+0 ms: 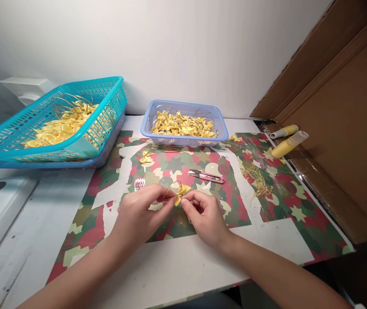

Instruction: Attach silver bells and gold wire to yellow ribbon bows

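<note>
A small yellow ribbon bow (181, 192) with a thin gold cord loop is pinched between my two hands over the patterned table cover. My left hand (143, 210) grips its left side between thumb and fingers. On its right side, the thumb and fingertips of my right hand (206, 216) are closed on the bow. Just beyond the hands lies a pair of pink-handled thread snips (207, 176), blades pointing left. Farther back, another yellow bow (146, 157) rests on the cover.
A blue basket (185, 140) of yellow bows stands against the wall. At left, a turquoise basket (106, 116) holds more yellow pieces. Gold thread scraps (259, 182) lie at right, near two yellow-wound tubes (288, 145). Cardboard (338, 124) borders the right side.
</note>
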The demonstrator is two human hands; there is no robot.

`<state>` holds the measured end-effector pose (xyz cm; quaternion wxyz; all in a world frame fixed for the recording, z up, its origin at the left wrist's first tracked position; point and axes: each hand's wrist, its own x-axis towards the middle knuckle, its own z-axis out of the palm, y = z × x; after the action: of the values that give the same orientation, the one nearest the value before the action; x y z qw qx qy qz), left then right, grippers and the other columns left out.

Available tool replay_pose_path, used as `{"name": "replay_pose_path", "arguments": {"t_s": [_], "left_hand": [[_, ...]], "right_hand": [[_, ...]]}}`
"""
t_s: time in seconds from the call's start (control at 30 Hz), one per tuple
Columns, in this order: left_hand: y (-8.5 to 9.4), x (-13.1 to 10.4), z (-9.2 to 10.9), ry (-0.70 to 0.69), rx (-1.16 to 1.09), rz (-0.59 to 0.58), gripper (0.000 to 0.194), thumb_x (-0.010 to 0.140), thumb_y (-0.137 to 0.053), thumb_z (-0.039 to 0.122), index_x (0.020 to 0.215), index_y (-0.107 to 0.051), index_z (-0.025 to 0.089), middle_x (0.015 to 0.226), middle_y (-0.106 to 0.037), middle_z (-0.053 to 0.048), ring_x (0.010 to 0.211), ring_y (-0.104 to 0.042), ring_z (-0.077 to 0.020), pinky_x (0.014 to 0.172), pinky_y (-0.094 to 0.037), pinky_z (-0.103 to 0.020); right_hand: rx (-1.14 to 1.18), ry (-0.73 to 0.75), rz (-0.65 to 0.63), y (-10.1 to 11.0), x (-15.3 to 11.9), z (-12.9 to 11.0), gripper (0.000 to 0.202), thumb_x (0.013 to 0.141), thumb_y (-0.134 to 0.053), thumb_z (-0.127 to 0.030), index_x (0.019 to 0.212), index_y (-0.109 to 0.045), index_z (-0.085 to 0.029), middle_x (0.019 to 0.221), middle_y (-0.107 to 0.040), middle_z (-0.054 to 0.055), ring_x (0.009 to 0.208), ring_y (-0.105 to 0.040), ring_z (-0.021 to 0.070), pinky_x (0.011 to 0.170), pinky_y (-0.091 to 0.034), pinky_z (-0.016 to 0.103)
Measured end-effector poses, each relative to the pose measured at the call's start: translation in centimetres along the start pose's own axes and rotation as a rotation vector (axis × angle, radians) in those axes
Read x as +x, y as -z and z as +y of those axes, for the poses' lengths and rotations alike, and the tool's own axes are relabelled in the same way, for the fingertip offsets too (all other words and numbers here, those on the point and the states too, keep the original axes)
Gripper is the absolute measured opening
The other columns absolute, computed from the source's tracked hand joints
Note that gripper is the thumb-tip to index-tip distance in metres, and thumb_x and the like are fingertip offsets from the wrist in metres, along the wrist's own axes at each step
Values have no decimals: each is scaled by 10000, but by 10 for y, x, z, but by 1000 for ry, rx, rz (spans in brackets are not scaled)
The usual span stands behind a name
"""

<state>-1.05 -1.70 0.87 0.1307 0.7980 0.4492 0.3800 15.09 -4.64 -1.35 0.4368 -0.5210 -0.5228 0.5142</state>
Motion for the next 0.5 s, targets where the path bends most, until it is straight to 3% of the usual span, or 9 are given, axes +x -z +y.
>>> {"name": "replay_pose_path", "arguments": {"t_s": [0.13, 0.5], "left_hand": [[-1, 0, -2, -77, 44, -11, 84, 825, -574, 171, 747, -603, 179, 632, -647, 36, 568, -618, -93, 535, -481, -180], [2, 2, -3, -80, 27, -85, 101, 830, -526, 175, 756, -591, 200, 639, -645, 28, 563, -607, -104, 535, -473, -192]], "right_hand": [[0, -5, 2, -1, 1, 0, 186, 853, -534, -299, 734, -569, -161, 523, -412, -56, 473, -346, 76, 447, -271, 217], [-1, -13, -8, -1, 0, -3, 188, 840, -538, -308, 720, -564, -166, 519, -393, -60, 461, -326, 70, 435, -250, 215]]}}
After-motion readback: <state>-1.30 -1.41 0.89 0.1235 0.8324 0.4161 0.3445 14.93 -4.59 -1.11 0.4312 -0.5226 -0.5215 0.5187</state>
